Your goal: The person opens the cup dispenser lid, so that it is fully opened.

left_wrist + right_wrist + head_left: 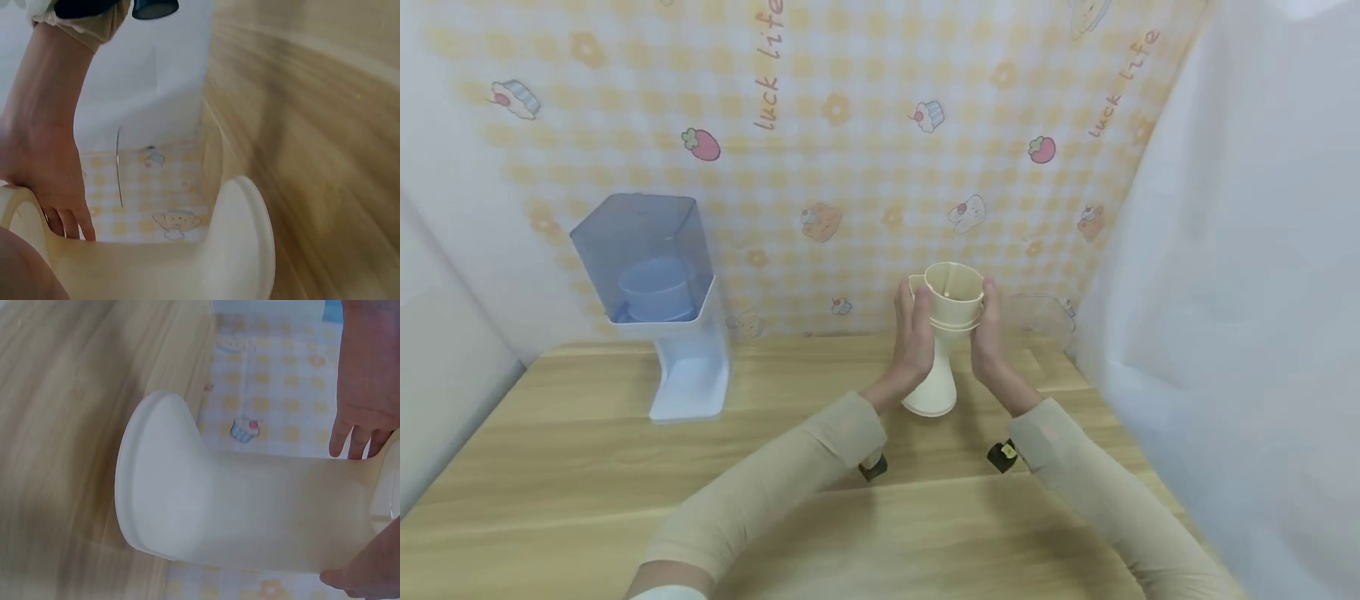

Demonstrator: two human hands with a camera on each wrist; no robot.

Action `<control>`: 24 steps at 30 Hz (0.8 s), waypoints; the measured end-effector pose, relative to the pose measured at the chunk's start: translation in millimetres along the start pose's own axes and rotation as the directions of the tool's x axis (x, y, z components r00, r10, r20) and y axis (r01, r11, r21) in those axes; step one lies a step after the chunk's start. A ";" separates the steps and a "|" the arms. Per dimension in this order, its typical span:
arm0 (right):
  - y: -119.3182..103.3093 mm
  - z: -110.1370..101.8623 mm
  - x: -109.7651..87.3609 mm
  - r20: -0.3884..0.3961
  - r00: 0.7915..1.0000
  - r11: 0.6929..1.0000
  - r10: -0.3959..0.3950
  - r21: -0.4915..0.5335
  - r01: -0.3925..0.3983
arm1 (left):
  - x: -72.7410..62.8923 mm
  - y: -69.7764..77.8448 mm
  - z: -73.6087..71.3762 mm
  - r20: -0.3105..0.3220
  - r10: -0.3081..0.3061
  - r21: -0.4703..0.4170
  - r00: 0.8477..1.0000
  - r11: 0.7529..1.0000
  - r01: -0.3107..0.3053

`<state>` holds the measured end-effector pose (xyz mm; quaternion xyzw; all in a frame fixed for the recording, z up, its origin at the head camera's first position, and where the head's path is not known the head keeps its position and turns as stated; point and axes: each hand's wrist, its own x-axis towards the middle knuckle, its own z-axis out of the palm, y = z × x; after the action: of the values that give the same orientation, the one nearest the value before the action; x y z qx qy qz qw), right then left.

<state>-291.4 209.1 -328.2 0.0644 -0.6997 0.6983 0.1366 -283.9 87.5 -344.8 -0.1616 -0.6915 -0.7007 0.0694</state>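
A cream plastic stand [938, 382] with a round open-topped cup, a narrow waist and a flared base is held between both hands, tilted a little. My left hand [914, 340] grips the cup's left side, and my right hand [989, 337] grips its right side. A thin divider shows inside the cup. The right wrist view shows the broad base [165, 478] close to the wooden table; whether it touches cannot be told. In that view the left hand's [369, 381] fingertips lie against the far side. The left wrist view shows the right hand's [47, 162] fingers behind the cup.
On the left of the wooden table [587, 467] stands a white dispenser [692, 387] with a translucent blue bin. A checked, printed cloth [820, 183] hangs at the back. White sheeting [1247, 292] borders the right side. A clear object [1037, 312] sits behind the right hand.
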 end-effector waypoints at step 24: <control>39.9 -33.6 46.2 0.035 0.998 0.997 0.060 -0.059 -0.058 | 42.5 -40.0 27.5 -0.033 -0.013 0.044 0.999 0.999 0.014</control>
<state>-343.2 247.9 -353.9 0.0526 -0.7235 0.6803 0.1048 -333.0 121.5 -369.2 -0.1440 -0.7066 -0.6883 0.0793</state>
